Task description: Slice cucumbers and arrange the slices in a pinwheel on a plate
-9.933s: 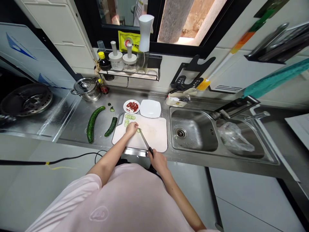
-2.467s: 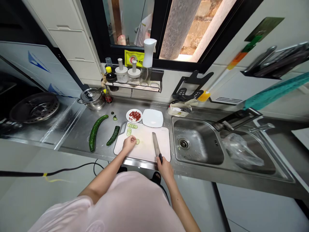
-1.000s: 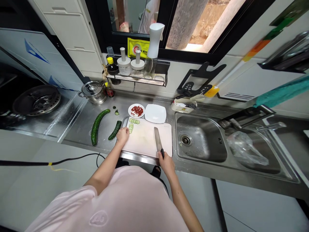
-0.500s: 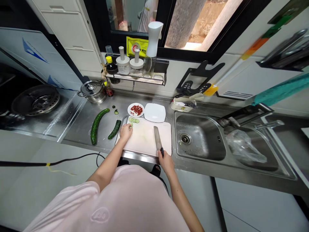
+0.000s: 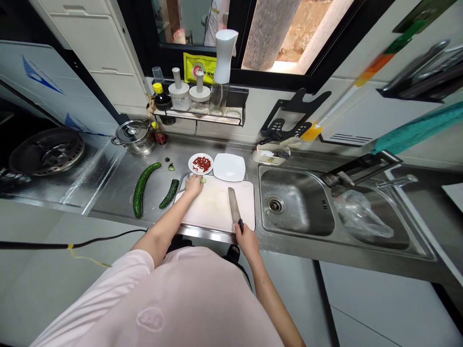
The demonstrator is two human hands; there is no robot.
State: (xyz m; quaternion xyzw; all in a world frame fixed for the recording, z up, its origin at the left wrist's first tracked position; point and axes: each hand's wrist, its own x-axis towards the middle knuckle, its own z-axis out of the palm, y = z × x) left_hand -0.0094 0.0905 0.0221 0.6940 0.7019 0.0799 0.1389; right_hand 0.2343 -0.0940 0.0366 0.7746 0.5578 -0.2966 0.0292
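Note:
My left hand (image 5: 194,185) is at the far left corner of the white cutting board (image 5: 213,205), its fingers curled down over cucumber slices. One pale green cucumber slice (image 5: 203,180) shows beside the fingertips; the others are hidden under the hand. In my right hand (image 5: 247,239) is the black handle of a kitchen knife (image 5: 234,206). The blade points away from me and lies low over the right part of the board. Left of the board are a cut piece of cucumber (image 5: 169,193) and a long whole cucumber (image 5: 142,189).
Behind the board stand a plate of chopped red chilli (image 5: 191,169) and a white square dish (image 5: 229,166). Cucumber end scraps (image 5: 171,167) lie on the steel counter. A sink (image 5: 297,212) is to the right; a lidded pot (image 5: 134,140) stands back left, below the spice rack (image 5: 202,115).
My left hand has moved away from me, onto the row of cucumber slices, and now covers most of them. My right hand keeps the knife in nearly the same place.

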